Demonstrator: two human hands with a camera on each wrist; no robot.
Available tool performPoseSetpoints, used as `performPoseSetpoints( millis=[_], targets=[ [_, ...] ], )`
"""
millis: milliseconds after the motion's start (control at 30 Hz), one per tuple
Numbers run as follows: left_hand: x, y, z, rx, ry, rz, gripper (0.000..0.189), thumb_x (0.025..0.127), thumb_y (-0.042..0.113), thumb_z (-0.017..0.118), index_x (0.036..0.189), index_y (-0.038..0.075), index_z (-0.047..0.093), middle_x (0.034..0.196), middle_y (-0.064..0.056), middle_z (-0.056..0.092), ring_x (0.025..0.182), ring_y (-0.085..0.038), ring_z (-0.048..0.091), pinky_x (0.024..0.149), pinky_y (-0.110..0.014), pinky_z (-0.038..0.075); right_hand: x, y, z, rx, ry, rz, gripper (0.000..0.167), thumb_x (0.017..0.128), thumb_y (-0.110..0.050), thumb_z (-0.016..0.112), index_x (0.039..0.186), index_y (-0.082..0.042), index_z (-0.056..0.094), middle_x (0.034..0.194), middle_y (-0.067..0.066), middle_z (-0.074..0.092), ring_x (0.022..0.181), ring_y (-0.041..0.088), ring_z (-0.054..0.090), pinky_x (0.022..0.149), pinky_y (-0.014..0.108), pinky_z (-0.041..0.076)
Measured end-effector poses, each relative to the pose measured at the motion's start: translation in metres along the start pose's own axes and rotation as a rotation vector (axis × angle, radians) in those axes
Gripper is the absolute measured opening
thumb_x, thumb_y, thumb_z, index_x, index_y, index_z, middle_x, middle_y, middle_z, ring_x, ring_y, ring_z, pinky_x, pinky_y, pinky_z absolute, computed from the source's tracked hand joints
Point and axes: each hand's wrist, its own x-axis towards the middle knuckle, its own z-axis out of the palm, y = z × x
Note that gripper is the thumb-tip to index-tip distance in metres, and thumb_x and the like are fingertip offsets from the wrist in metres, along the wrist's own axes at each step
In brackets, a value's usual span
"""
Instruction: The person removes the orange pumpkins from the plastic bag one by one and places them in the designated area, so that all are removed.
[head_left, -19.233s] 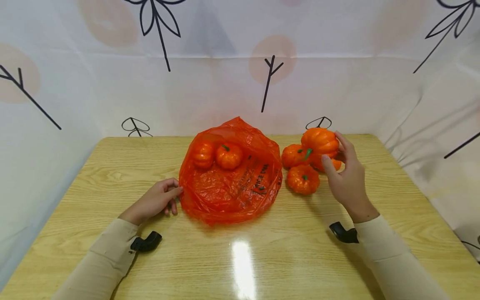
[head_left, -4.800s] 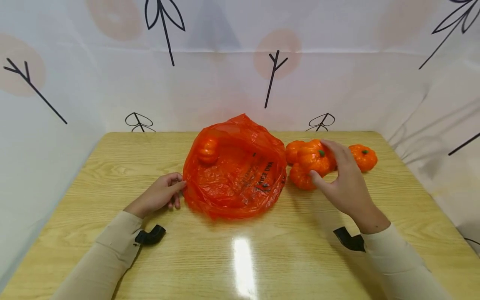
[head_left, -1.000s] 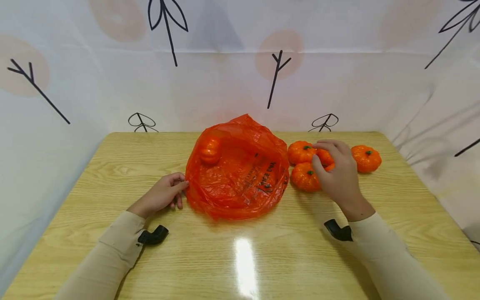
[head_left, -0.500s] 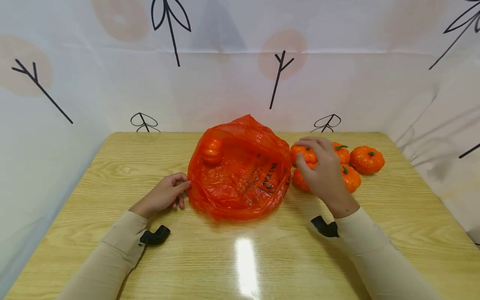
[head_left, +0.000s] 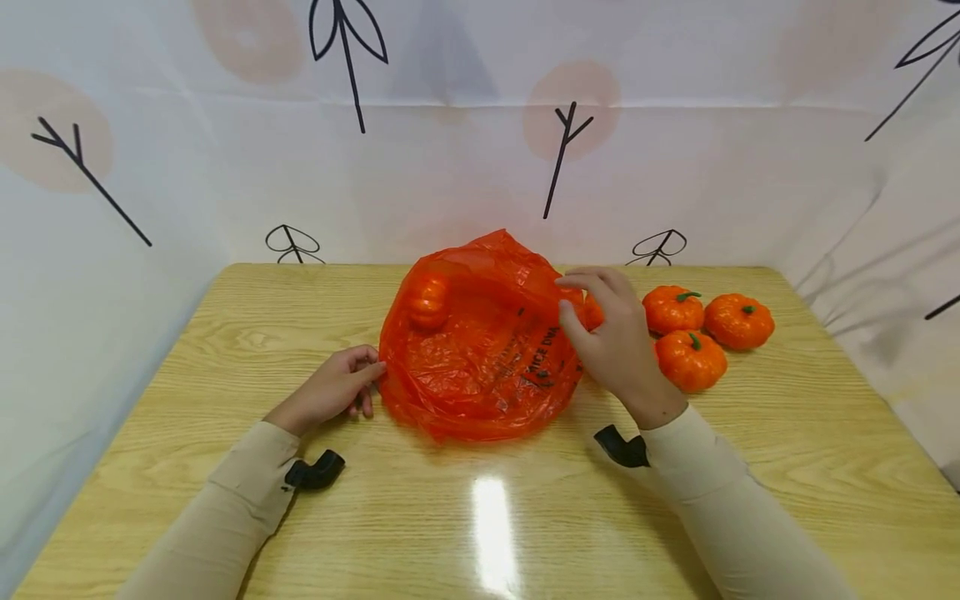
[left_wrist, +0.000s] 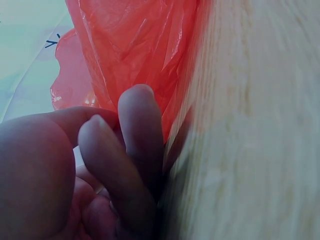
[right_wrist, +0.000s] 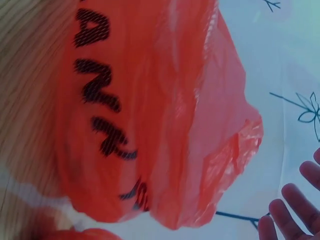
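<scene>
A thin red plastic bag stands on the table, mouth spread wide, with one small orange pumpkin in its back left. My left hand pinches the bag's left rim between thumb and forefinger; the other fingers curl loosely beside it, low over the wood. Over the bag's right rim hovers my right hand, fingers gently bent, nothing between them. The right wrist view shows its fingertips apart, near the bag's black-lettered side. Another pumpkin is mostly hidden behind that hand.
Right of my right hand, three more pumpkins sit close together: one at the back, one in front, one farthest right. A patterned white cloth hangs behind the wooden table.
Earlier the bag held two pumpkins; now one. My right hand has set the pumpkin it carried on the table among the others, let go and moved left to the bag. The left hand keeps its hold.
</scene>
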Motion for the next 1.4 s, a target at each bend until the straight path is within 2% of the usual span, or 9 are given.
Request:
performPoseSetpoints(
  millis=[133,467,800,967,1067,1167,1300,1400],
  targets=[
    [-0.001,0.000,0.000,0.003,0.003,-0.001,0.027,0.106,0.031,0.051,0.102,0.004,0.052,0.066,-0.010,0.059,0.054,-0.021,0.062,0.047,-0.029,0.050,0.003,-0.008,0.007,0.026,-0.017,0.005,0.023,0.093,-0.006,0.063,0.115,-0.002,0.068,0.127,0.016,0.061,0.122,0.031,0.053,0.099,0.051,0.046],
    [-0.001,0.000,0.001,-0.019,0.010,-0.001,0.027,0.106,0.031,0.051,0.102,0.004,0.051,0.066,-0.009,0.058,0.054,-0.020,0.061,0.047,-0.028,0.050,0.014,-0.031,0.026,0.058,-0.030,-0.072,0.023,0.093,-0.009,0.066,0.115,-0.003,0.069,0.124,0.015,0.061,0.119,0.031,0.055,0.098,0.048,0.050],
    [-0.001,0.003,0.002,-0.025,0.010,0.002,0.027,0.106,0.031,0.051,0.101,0.005,0.052,0.067,-0.009,0.059,0.053,-0.020,0.061,0.047,-0.028,0.049,0.027,-0.047,0.043,0.108,-0.049,-0.087,0.022,0.094,-0.010,0.065,0.115,-0.005,0.069,0.121,0.012,0.064,0.118,0.026,0.056,0.098,0.044,0.051],
    [-0.003,0.001,0.001,-0.023,0.010,0.001,0.027,0.106,0.031,0.050,0.101,0.005,0.052,0.066,-0.009,0.059,0.053,-0.020,0.061,0.046,-0.028,0.049,0.034,-0.050,0.055,0.174,-0.074,-0.069,0.021,0.095,-0.010,0.064,0.115,-0.005,0.068,0.117,0.010,0.065,0.111,0.027,0.059,0.094,0.046,0.052],
    [-0.003,0.000,0.002,-0.025,0.012,0.001,0.026,0.106,0.031,0.050,0.101,0.005,0.052,0.064,-0.008,0.059,0.053,-0.020,0.061,0.046,-0.028,0.049,0.039,-0.053,0.062,0.178,-0.153,-0.041,0.022,0.096,-0.012,0.064,0.117,-0.005,0.068,0.118,0.009,0.066,0.110,0.028,0.058,0.094,0.047,0.051],
    [-0.002,-0.001,0.002,-0.028,0.020,0.002,0.026,0.106,0.030,0.050,0.101,0.005,0.052,0.062,-0.008,0.059,0.052,-0.020,0.061,0.046,-0.028,0.049,0.047,-0.055,0.070,0.142,-0.278,0.011,0.025,0.098,-0.017,0.063,0.121,-0.008,0.066,0.124,0.006,0.064,0.117,0.026,0.057,0.101,0.046,0.049],
    [-0.001,-0.001,0.002,-0.026,0.025,0.002,0.026,0.106,0.030,0.050,0.101,0.005,0.052,0.062,-0.008,0.059,0.052,-0.020,0.060,0.046,-0.028,0.049,0.054,-0.053,0.079,0.062,-0.458,0.104,0.032,0.099,-0.023,0.063,0.128,-0.011,0.063,0.135,0.005,0.057,0.127,0.026,0.053,0.108,0.044,0.046],
    [0.001,-0.003,0.001,-0.027,0.018,0.008,0.027,0.106,0.031,0.051,0.101,0.005,0.052,0.062,-0.009,0.059,0.052,-0.020,0.061,0.046,-0.028,0.049,0.057,-0.049,0.087,-0.006,-0.560,0.135,0.038,0.098,-0.027,0.064,0.132,-0.011,0.061,0.138,0.006,0.054,0.129,0.028,0.052,0.109,0.043,0.046]
  ],
)
